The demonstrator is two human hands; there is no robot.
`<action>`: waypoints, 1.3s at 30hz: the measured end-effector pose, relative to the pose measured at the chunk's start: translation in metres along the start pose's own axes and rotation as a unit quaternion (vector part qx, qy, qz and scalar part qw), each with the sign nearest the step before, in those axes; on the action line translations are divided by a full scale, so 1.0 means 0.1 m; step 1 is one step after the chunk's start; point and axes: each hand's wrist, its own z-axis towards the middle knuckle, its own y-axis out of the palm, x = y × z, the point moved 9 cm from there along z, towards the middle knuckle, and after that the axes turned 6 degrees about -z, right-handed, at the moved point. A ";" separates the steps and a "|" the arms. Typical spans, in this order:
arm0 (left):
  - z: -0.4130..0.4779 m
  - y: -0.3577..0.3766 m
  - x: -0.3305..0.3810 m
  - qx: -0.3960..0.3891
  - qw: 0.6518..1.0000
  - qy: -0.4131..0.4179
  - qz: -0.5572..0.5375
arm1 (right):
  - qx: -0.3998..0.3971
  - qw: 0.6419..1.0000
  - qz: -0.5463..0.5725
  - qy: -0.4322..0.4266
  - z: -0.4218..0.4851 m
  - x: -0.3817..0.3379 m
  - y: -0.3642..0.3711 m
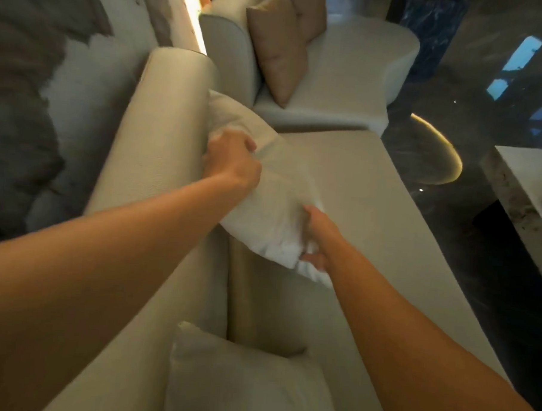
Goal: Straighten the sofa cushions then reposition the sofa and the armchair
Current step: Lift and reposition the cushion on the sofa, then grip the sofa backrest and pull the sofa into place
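Room: dim interior, dark glossy marble floor [473, 90] with pale reflections; the far left is a blurred grey-and-white mass [22, 101] that cannot be identified.

Sofa [371, 216]: cream upholstery, running from the bottom edge upward; its rounded backrest [161, 132] stands at left, and the lower end is cut off by the frame.

Left hand [231, 157]: fingers closed over the upper edge of a white cushion [276, 199], fingertips buried in the fabric and not visible.

White cushion: held tilted against the backrest, over the rear edge of the sofa seat; its lower corner is hidden behind the right wrist.

Right hand [318, 238]: fingers curled around the cushion's lower edge, thumb below; only partly seen.

Second cream cushion [240, 381]: at the bottom edge, cropped, leaning at the sofa's rear edge.

Armchair [347, 69]: cream, beyond the sofa's far end, carrying tan cushions [276, 50]; top cut off.

Counter [522, 191]: pale stone corner at right edge, mostly out of frame.
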 end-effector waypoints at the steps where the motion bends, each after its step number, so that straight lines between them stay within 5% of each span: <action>1: 0.01 -0.09 -0.05 -0.004 1.000 0.002 0.003 | -0.037 0.999 0.005 0.003 -0.07 -0.03 0.26; 9: -0.63 -0.13 -0.49 -0.172 0.977 0.072 0.099 | -0.089 0.991 -0.101 0.007 -0.72 0.15 0.59; 14: -1.30 -0.35 -0.70 -0.235 0.960 0.066 0.135 | -0.046 0.940 -0.337 0.024 -1.63 0.76 -0.07; 18: -1.96 -0.83 -0.76 -0.205 0.949 0.038 0.238 | -0.052 0.928 -0.365 -0.053 -2.51 1.23 -0.08; 22: -2.93 -1.27 -0.99 -0.218 0.914 -0.006 0.342 | -0.060 0.826 -0.524 -0.201 -3.35 1.61 0.13; 27: -4.37 -1.67 -1.20 -0.177 0.923 0.009 0.342 | -0.076 0.758 -0.586 -0.276 -4.49 2.34 -0.06; 30: -5.14 -1.77 -1.29 -0.167 0.923 -0.008 0.347 | -0.112 0.777 -0.583 -0.210 -4.92 2.83 -0.33; 34: -5.85 -1.74 -1.42 -0.180 0.927 -0.070 0.321 | -0.093 0.698 -0.682 -0.196 -5.26 3.33 -0.72; 39: -6.34 -1.65 -1.56 -0.117 0.949 -0.084 0.279 | 0.038 0.661 -0.699 -0.269 -5.51 3.63 -1.02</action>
